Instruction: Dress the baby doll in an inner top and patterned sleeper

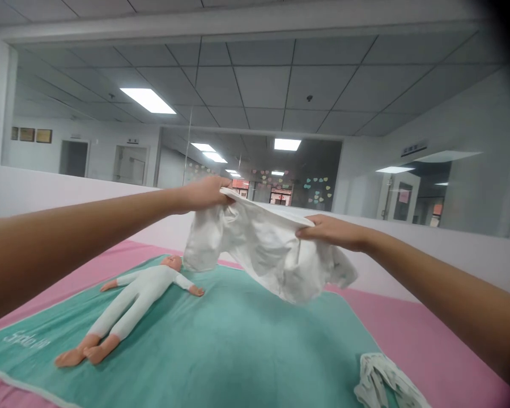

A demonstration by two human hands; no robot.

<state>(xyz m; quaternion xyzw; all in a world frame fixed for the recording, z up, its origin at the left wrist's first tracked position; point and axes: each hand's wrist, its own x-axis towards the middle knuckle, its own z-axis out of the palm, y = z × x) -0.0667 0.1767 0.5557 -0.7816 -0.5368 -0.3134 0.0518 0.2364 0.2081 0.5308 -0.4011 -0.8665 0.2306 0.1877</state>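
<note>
A small white baby garment hangs in the air, stretched by its upper edge between my two hands. My left hand pinches one end of that edge, and my right hand grips the other end. Folds fall loosely below, and the exact cut of the garment cannot be made out. Behind and to the left, a baby doll in a white outfit lies on its back with arms spread and feet toward me. It rests on a green towel, apart from both hands.
Another crumpled white patterned garment lies at the towel's lower right corner. Under the towel is a pink padded surface. A low white wall with large window panes above it stands behind.
</note>
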